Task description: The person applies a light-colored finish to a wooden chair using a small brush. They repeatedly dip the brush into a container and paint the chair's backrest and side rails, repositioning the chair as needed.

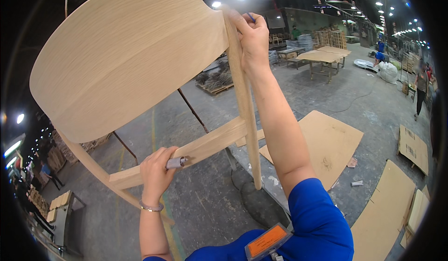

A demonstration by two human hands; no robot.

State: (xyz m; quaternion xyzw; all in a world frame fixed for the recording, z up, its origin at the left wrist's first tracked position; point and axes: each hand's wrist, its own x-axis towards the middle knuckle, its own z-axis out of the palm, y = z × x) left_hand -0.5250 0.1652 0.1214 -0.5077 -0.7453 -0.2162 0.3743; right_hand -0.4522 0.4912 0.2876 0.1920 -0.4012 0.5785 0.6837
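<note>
Head view: gray floor [205, 195] runs wide through the hall, a broad stretch of it reaching from the worker's side to a far counter [324, 55] bearing brown sheets. Nearest of all, the pale wooden chair frame [130, 60] is in front of the worker, at a slant, its curved backrest filling the upper left. The backrest's lower edge sweeps up toward the right post, leaving an open gap above the crossbar [212, 142], with floor showing through; two thin dark rods [192, 110] cross that gap. Both posts run down past the crossbar, and the right one's rounded tip shows against the near edge of a gray counter [268, 182]. From here I can't tell whether they touch. Right of the worker's arm spreads a cardboard sheet [326, 142], and farther right a longer cardboard strip [387, 209] has its edge toward the worker.

The right hand [254, 39] is up at the top of the right post, fingers bent, thumb against the wood, with a small blue item [251, 17] pinched among the fingers. Lower down, the left hand [157, 168] is curled over the crossbar near its left end, gripping it along with a short grayish roll [175, 163], which sticks out past the thumb side.
</note>
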